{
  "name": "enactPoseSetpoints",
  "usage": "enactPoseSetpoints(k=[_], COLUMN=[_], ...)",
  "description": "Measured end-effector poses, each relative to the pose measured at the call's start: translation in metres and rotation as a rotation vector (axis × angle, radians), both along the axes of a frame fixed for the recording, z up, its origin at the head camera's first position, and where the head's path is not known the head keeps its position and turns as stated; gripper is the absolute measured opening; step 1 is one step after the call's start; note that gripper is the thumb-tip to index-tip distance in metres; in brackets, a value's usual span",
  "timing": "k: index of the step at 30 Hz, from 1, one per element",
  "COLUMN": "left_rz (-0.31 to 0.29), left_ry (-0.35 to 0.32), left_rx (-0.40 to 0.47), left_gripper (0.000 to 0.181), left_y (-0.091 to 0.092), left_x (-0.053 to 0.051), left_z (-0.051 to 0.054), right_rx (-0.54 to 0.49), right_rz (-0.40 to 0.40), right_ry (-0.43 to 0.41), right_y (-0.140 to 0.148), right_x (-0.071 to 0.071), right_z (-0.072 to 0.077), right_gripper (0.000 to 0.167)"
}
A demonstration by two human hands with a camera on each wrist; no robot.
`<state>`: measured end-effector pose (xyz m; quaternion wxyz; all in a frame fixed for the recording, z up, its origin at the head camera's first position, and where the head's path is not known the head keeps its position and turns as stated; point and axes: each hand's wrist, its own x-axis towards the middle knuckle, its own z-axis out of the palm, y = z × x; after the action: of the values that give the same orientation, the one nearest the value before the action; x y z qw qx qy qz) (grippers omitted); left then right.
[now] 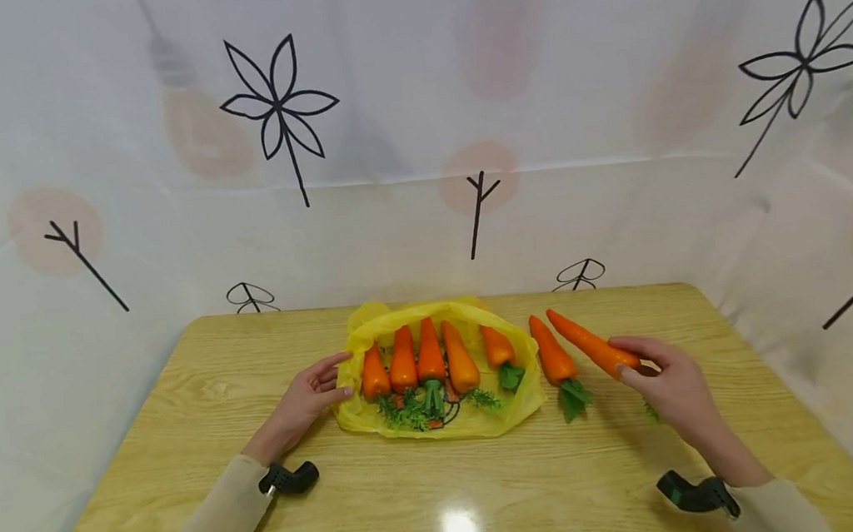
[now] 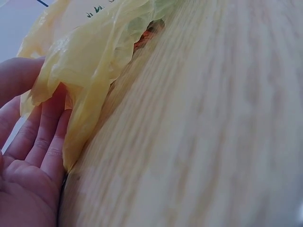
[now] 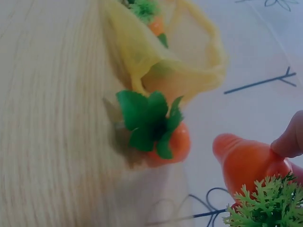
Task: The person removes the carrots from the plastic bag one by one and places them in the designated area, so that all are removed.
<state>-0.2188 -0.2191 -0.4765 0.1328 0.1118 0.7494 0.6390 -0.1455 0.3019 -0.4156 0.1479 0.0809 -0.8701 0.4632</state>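
Observation:
A yellow plastic bag point(image 1: 517, 413) lies on the table with its mouth facing me, several orange carrots point(image 1: 429, 353) with green tops inside it. At the bag's left edge my left hand point(image 1: 309, 400) holds the thin plastic between thumb and fingers; in the left wrist view the fingers point(image 2: 42, 137) reach in behind the yellow film point(image 2: 90, 66). My right hand point(image 1: 672, 384) grips a long carrot point(image 1: 590, 341) by its thick end, raised over the table and pointing up-left. Another carrot point(image 1: 554, 352) with broad leaves point(image 3: 149, 123) lies between the bag and that hand.
Wood-grain table point(image 1: 443, 482) with a bright reflection near the front. Behind and beside it hangs a pale cloth point(image 1: 394, 235) with drawn plants. A black device point(image 1: 289, 477) sits on the left wrist, a similar black device point(image 1: 693, 494) on the right.

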Motion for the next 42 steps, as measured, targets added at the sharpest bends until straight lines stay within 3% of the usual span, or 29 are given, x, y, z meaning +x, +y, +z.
enactPoseSetpoints(k=[6,18,35,42], left_rz=[-0.001,-0.006,0.017,0.003], left_ry=[0.008,0.012,0.023,0.025], left_rx=[0.002,0.031,0.024,0.035], left_gripper=[0.066,0.066,0.065,0.065], left_y=[0.000,0.001,0.001,0.001], left_x=[-0.001,-0.001,0.001,0.001], left_z=[-0.001,-0.003,-0.001,-0.003], right_rx=[0.026,0.022,0.027,-0.019], right_rz=[-0.061,-0.096,-0.063,-0.037], right_ry=[-0.069,-0.147,-0.166,-0.192], right_y=[0.003,0.000,-0.010,-0.009], right_x=[-0.008,-0.022,-0.028,-0.025], right_z=[-0.016,-0.039,-0.045,-0.041], right_gripper=[0.033,0.042,0.050,0.053])
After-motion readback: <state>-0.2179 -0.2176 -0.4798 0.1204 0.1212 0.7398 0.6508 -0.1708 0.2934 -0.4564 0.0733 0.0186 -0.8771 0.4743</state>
